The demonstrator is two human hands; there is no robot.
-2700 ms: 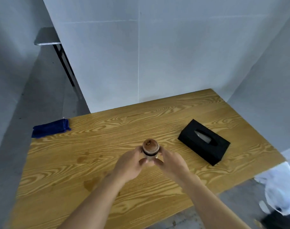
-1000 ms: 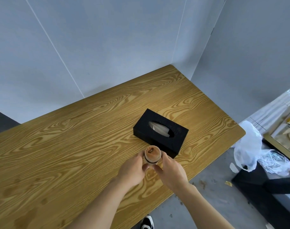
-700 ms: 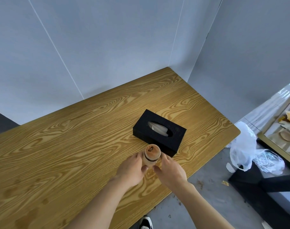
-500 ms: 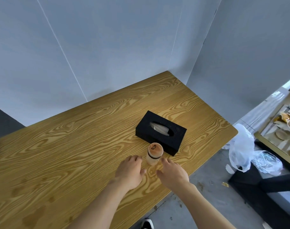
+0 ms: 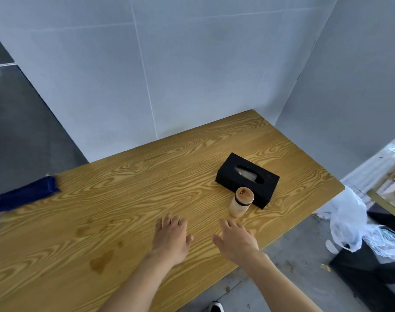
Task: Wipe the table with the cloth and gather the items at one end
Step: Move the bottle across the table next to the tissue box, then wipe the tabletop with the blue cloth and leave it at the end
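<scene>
1. Now the small jar (image 5: 241,202) with the wooden lid stands upright on the table (image 5: 129,199), just beside the near corner of the black tissue box (image 5: 247,180), at the right-hand end. Whether jar and box touch, I cannot tell from where I stand.

2. Both hands hover low over the wood, nearer the front edge than the jar. The left hand (image 5: 170,236) is spread flat, fingers straight, holding nothing. The right hand (image 5: 236,238) is likewise loose and empty, fingertips pointing toward the jar but apart from it.

3. So the gathering step looks settled to me: jar and tissue box sit together at one end, and neither hand has hold of anything.

4. The blue cloth (image 5: 27,195) lies folded at the far left end of the table, partly over the edge, well apart from both hands.

5. Dark damp-looking blotches (image 5: 100,262) mark the wood on the left near part, between the cloth and the hands. I judge the wiping is still to do, or at least not finished there.

6. The next move, as I read it, calls for a long reach leftward to take up the cloth, most naturally with the left hand, then broad strokes over the blotched stretch, stopping short of the jar so it is not knocked over.
</scene>
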